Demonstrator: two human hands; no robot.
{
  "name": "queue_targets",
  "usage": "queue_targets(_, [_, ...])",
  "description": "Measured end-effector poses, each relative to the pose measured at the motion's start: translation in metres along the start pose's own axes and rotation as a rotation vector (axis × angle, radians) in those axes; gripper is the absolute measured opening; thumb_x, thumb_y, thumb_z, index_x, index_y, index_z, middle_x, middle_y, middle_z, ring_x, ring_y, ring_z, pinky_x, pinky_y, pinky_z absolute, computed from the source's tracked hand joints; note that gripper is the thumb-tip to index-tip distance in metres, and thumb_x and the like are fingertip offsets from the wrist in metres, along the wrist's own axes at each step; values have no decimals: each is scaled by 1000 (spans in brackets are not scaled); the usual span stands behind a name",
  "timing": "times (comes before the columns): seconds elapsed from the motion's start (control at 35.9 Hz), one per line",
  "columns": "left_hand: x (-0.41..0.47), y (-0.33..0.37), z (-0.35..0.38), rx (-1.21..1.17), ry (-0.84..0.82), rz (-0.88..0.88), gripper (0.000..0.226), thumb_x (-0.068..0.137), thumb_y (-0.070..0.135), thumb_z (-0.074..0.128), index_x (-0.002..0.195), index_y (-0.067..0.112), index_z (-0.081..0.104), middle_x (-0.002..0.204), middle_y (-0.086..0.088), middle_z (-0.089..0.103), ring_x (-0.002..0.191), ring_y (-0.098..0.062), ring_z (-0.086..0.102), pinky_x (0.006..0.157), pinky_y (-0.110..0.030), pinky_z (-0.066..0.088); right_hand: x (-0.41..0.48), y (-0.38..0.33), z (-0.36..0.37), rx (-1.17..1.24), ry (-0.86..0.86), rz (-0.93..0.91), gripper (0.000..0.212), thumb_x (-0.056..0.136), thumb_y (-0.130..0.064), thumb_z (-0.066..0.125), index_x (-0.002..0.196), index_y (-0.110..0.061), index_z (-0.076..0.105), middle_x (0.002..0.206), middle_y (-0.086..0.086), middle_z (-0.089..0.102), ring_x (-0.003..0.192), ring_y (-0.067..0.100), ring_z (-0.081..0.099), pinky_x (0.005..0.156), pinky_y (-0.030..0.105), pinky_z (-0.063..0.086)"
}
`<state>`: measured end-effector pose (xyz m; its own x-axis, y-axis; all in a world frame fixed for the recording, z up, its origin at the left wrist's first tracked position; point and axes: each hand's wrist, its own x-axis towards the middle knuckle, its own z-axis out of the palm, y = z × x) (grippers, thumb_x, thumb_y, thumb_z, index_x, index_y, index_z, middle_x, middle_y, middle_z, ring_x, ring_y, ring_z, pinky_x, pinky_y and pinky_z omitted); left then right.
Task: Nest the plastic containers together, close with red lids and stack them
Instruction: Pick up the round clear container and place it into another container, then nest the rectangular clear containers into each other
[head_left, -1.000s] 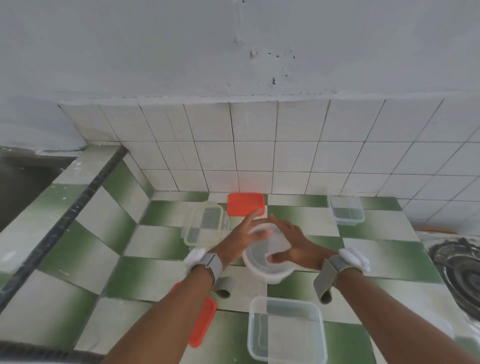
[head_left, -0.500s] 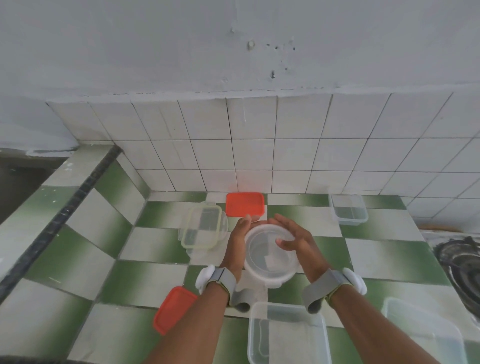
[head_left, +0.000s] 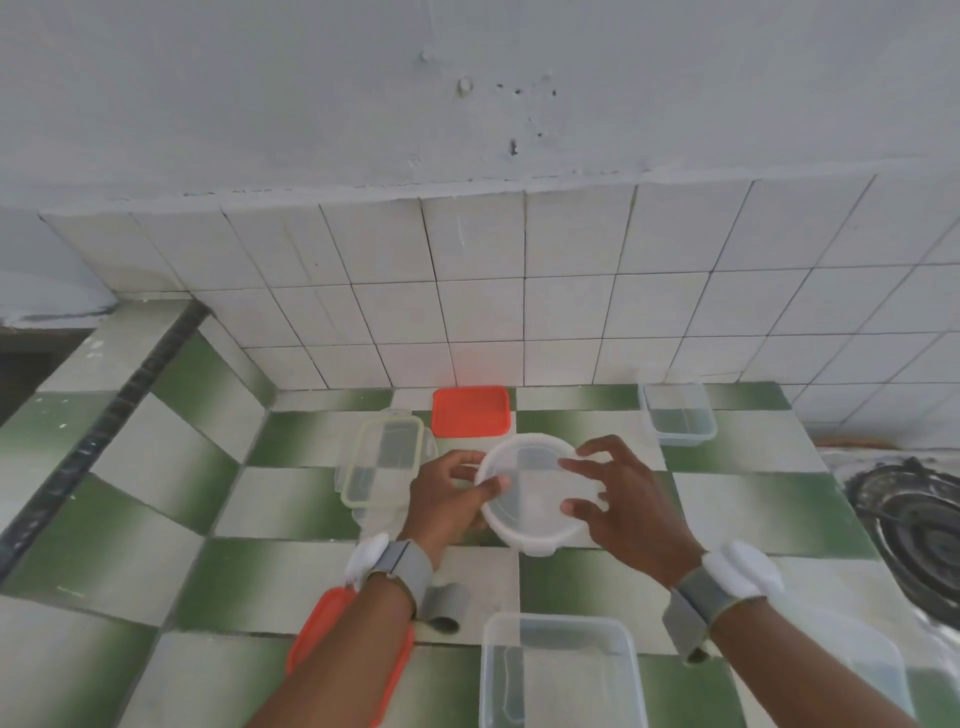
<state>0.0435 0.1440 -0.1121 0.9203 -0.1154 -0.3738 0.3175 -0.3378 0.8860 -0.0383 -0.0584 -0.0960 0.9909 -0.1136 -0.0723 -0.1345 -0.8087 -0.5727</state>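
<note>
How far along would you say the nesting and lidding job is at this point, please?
Early. Nothing looks nested, lidded or stacked. Both hands, left hand and right hand, hold the round container. Left: two red lids, back red lid and near red lid, lie loose; the rectangular containers sit apart.

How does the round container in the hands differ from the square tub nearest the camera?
The round container is circular with a milky white rim; the square tub is boxy with rounded corners. The round container is gripped by the left hand and the right hand; the square tub sits untouched on the counter. The round container looks smaller across than the square tub. Both are see-through plastic without a red lid.
</note>
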Motion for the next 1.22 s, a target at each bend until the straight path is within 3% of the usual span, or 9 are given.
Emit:
queue_targets(0.19, [44, 27, 37, -58, 27, -2, 35, 83, 17, 85, 117, 18, 76, 110, -6, 78, 88, -26, 78, 74, -45, 67, 60, 19, -16, -6, 68, 112, 46, 84, -25, 74, 129, -26, 65, 137, -6, 52, 110, 17, 59, 97, 30, 44])
queue_targets(0.45, [96, 41, 63, -131, -1, -98, 32, 83, 24, 84, 115, 25, 78, 114, -5, 79, 84, -22, 75, 71, -33, 63, 101, 15, -21, -180, 22, 149, 50, 85, -6, 61, 134, -17, 57, 148, 6, 37, 117, 30, 58, 94, 35, 47])
queue_targets(0.64, [96, 49, 60, -89, 5, -72, 34, 84, 20, 84, 118, 21, 77, 109, -6, 79, 84, -23, 77, 74, -38, 67, 107, 17, -19, -149, 33, 189, 51, 84, -6, 60, 134, -17, 58, 145, 7, 40, 122, 31, 54, 97, 36, 46])
queue_targets(0.75, [79, 55, 53, 11, 40, -10, 30, 84, 28, 84, 111, 15, 79, 105, -8, 79, 85, -27, 76, 82, -43, 65, 102, 6, -23, -275, -10, 187, 55, 83, -11, 59, 138, -20, 53, 149, 6, 37, 133, 33, 39, 104, 42, 44])
queue_targets(0.83, [65, 56, 42, 127, 141, 128, 23, 84, 39, 80, 89, 17, 82, 86, -5, 81, 83, -28, 78, 84, -41, 63, 90, -3, -19, -307, 243, 86, 59, 78, -8, 63, 134, -22, 57, 144, 4, 45, 131, 33, 38, 97, 48, 47])
queue_targets(0.92, [51, 47, 6, 148, 306, 169, 14, 85, 37, 79, 82, 24, 81, 81, 8, 78, 82, -14, 72, 78, -22, 53, 77, -35, -2, -61, 495, -72, 37, 80, -3, 60, 113, -18, 68, 116, 6, 60, 103, 30, 57, 78, 41, 52])
queue_targets(0.97, [51, 31, -29, 223, 415, 154, 14, 88, 31, 75, 94, 22, 83, 99, 2, 81, 98, -18, 73, 86, -22, 49, 75, -66, 15, 107, 393, -53, 27, 86, -9, 54, 105, -20, 71, 106, 2, 68, 92, 25, 65, 81, 35, 51])
queue_targets(1.09, [59, 1, -90, 434, 435, -29, 34, 90, 35, 67, 123, 27, 69, 133, -6, 66, 128, -30, 56, 95, -29, 38, 84, -114, 57, 235, -21, 192, 36, 88, -30, 54, 122, -22, 64, 121, 2, 70, 110, 29, 66, 99, 38, 49])
queue_targets(1.22, [61, -24, -132, 357, 321, -176, 63, 89, 37, 72, 144, 18, 50, 150, -13, 54, 138, -35, 49, 118, -43, 37, 95, -146, 104, 404, -255, 460, 43, 81, -28, 64, 116, -5, 60, 106, 10, 68, 91, 31, 72, 83, 47, 61])
